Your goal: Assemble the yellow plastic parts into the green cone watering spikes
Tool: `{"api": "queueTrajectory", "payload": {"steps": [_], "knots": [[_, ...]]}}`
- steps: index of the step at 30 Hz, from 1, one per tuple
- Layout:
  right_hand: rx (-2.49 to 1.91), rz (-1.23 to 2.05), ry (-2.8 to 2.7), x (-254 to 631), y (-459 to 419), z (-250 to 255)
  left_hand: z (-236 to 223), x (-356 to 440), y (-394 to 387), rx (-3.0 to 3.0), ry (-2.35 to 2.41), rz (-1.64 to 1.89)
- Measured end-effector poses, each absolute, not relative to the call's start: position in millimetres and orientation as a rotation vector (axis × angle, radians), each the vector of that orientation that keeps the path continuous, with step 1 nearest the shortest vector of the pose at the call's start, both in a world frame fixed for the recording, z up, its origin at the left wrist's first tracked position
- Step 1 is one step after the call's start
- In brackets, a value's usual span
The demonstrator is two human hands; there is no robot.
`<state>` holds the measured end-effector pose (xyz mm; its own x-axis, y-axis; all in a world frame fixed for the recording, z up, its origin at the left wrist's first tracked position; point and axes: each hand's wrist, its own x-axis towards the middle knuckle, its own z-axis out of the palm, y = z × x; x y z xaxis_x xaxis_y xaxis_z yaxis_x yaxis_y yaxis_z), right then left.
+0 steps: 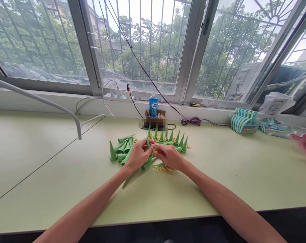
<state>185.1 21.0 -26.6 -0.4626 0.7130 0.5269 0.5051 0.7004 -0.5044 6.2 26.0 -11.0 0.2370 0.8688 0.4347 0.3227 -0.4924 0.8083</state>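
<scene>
My left hand is closed around a green plastic plant watering spike, held with its point upward. Close beside it, the pinched fingers of my right hand hold a small yellow plastic valve against the spike's side; the fingers partly hide the contact. Loose green spikes lie in a heap left of my left hand. Behind my hands stand several upright green spikes with yellow pieces at their bases. A small pile of yellow valves lies under my right hand.
On the pale green table, a blue bottle stands by an open cardboard box at the back. A coiled cable and teal hangers lie along the wall. A white tube hangs over the left side.
</scene>
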Motion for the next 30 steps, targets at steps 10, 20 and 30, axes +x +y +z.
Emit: {"api": "queueTrajectory", "payload": {"steps": [10, 20, 30], "knots": [[-0.909, 0.322, -2.199, 186.8, 22.4, -26.7, -11.6, 5.6, 25.4, 1.94, 1.05, 1.21], [-0.937, 0.301, -2.155, 185.5, 22.4, -27.9, -12.1, 6.4, 26.6, 1.928, 1.083, 1.224], [-0.921, 0.315, -2.165, 186.7, 26.0, -31.8, -14.8, 5.8, 29.1, 1.99, 1.093, 1.247]]}}
